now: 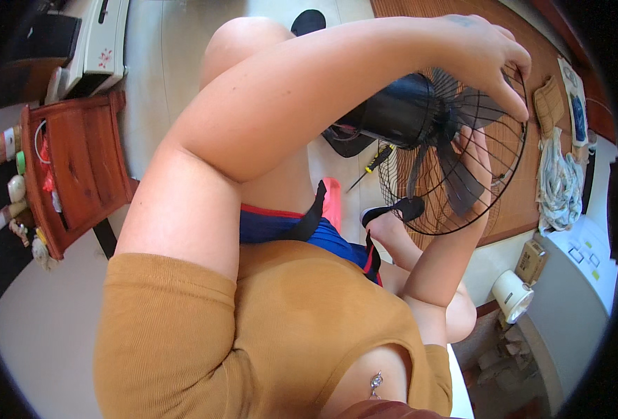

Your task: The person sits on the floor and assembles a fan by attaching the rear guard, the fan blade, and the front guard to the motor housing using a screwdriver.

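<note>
Head view looks down on a black electric fan (420, 119) held above the pale floor (43, 328), its wire guard (494, 202) reaching close to the woven mat (511, 209). Left hand (487, 59) curls over the guard's top rim, fingers closed on the wires. Right hand (478, 150) sits behind the blades (462, 178) (its grip cannot be told). A yellow-handled screwdriver (373, 164) lies on the floor just beside the motor housing. Open floor lies to the left, bounded by a red wooden cabinet (78, 167). The left forearm hides the fan's base.
</note>
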`<state>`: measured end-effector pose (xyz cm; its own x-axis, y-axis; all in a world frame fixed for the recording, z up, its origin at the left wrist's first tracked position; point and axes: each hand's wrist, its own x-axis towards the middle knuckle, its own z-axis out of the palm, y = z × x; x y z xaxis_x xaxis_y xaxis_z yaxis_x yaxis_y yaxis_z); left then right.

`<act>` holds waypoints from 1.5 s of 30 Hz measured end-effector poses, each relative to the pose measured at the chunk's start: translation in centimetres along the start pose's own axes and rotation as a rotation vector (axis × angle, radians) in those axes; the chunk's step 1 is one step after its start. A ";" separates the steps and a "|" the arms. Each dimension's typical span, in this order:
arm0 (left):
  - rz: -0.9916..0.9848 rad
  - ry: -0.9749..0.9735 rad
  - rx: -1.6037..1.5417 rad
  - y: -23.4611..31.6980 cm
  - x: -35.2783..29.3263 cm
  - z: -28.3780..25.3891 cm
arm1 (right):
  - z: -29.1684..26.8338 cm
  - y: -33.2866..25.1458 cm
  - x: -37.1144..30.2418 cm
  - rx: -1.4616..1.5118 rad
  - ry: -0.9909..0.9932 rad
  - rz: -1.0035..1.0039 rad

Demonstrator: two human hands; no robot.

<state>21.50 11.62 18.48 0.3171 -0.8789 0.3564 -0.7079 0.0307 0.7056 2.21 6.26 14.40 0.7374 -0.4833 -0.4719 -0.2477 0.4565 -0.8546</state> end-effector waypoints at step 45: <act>-0.013 -0.216 -0.405 -0.8 -0.1 -3.3 | -6.1 3.4 6.7 -0.289 -0.232 -0.160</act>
<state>24.14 13.30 19.90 0.1552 -0.9581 0.2408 -0.3876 0.1651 0.9069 2.42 0.04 6.98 0.8949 -0.3350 -0.2948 -0.2604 0.1443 -0.9546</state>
